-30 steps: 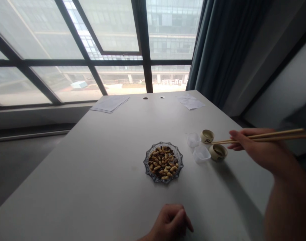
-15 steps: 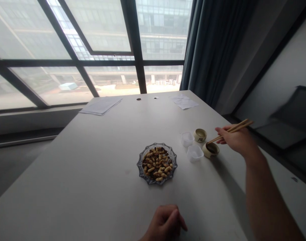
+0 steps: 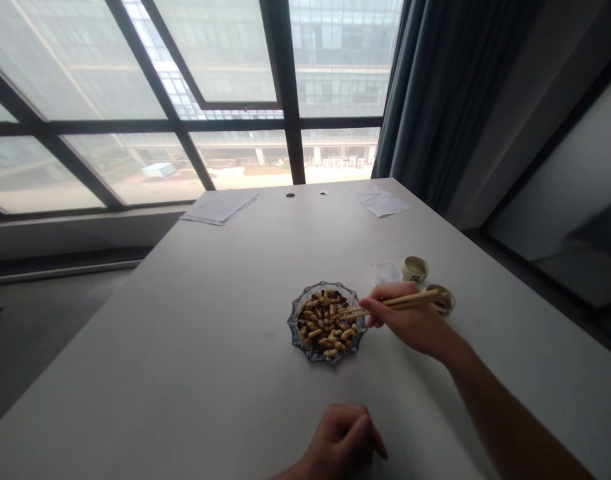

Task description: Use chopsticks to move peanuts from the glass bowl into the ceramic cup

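My right hand [image 3: 403, 313] grips a pair of wooden chopsticks [image 3: 415, 299], whose tips reach in among the peanuts [image 3: 315, 325] in their shells. These lie mixed with smaller dark bits in a scalloped glass dish [image 3: 294, 325]. Whether the tips pinch a peanut is too small to tell. Near the front of the table, my left hand [image 3: 343, 437] rests loosely curled with nothing visible in it. Behind my right hand stand a clear plastic cup [image 3: 387, 272] and a cream ceramic cup [image 3: 415, 269]. A second ceramic cup [image 3: 449, 307] is partly covered by the hand and chopsticks.
Everything stands on a white table [image 3: 210, 347]. Paper stacks lie at its far left [image 3: 220, 207] and loose sheets [image 3: 382, 200] at its far right. Two small round fittings sit near the far edge. Beyond are large windows and a dark curtain [image 3: 435, 100].
My right hand has brought the chopsticks left, from the near ceramic cup to the glass dish. It now hides the second plastic cup. My left hand stays curled on the table.
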{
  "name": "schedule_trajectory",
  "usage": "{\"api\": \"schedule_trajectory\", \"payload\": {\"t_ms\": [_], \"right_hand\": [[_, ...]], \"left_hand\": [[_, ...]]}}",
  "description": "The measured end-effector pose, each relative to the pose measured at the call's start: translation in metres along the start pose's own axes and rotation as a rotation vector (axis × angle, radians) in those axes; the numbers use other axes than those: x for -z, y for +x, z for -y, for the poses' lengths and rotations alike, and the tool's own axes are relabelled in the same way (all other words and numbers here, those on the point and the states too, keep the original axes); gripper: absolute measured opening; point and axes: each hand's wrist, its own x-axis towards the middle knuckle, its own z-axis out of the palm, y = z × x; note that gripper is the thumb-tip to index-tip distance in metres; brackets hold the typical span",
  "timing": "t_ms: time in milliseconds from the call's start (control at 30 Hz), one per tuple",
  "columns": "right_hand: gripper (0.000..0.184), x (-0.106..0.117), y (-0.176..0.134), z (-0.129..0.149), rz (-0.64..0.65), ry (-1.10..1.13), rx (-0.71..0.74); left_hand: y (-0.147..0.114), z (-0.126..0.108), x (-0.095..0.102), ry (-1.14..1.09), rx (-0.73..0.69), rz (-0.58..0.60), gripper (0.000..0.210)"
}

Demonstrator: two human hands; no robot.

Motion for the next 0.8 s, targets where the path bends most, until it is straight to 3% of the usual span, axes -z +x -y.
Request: {"api": "schedule_trajectory", "payload": {"t_ms": [133, 433, 667, 800], "right_hand": [[0.035, -0.021, 0.003, -0.009, 0.028, 0.057, -0.077], [0.039, -0.031, 0.007, -0.018, 0.029, 0.086, -0.105], [0.043, -0.031, 0.007, -0.019, -0.004, 0.054, -0.087], [0.044, -0.018, 0.004, -0.011, -0.045, 0.024, -0.091]], "left_hand": [[0.000, -0.001, 0.000, 0.015, -0.001, 0.012, 0.092], [0.000, -0.003, -0.001, 0.016, 0.017, 0.000, 0.093], [0.000, -0.003, -0.001, 0.035, 0.017, 0.009, 0.096], [0.001, -0.004, 0.000, 0.034, 0.027, 0.014, 0.097]]}}
